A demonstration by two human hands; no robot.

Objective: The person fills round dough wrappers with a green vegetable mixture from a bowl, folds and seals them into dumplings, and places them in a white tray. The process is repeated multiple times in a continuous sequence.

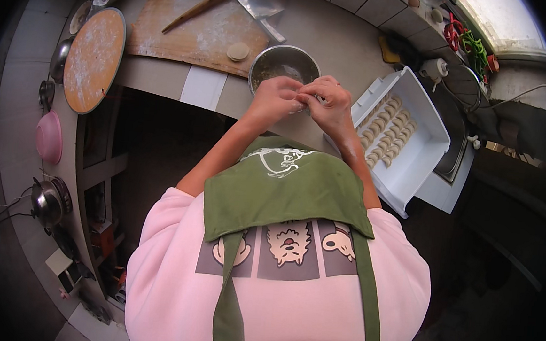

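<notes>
My left hand (275, 98) and my right hand (329, 103) meet fingertip to fingertip over the near rim of a steel mixing bowl (286, 51). Between them they pinch a dumpling (321, 98), mostly hidden by the fingers; only a pale bit of dough shows. Some filling clings to the inside of the bowl. Left of it, a few round dough wrappers (237, 51) lie stacked on a floured wooden board (179, 11). To the right, rows of folded dumplings (392, 127) sit in a white plastic tray (419, 175).
A tapered wooden rolling pin (204, 9) and a metal cleaver (262, 6) rest on the board's far part. A floured round board (94, 60) leans at the left, near a pink basin (49, 137) and a steel pot (48, 203). A sink (454, 156) lies beyond the tray.
</notes>
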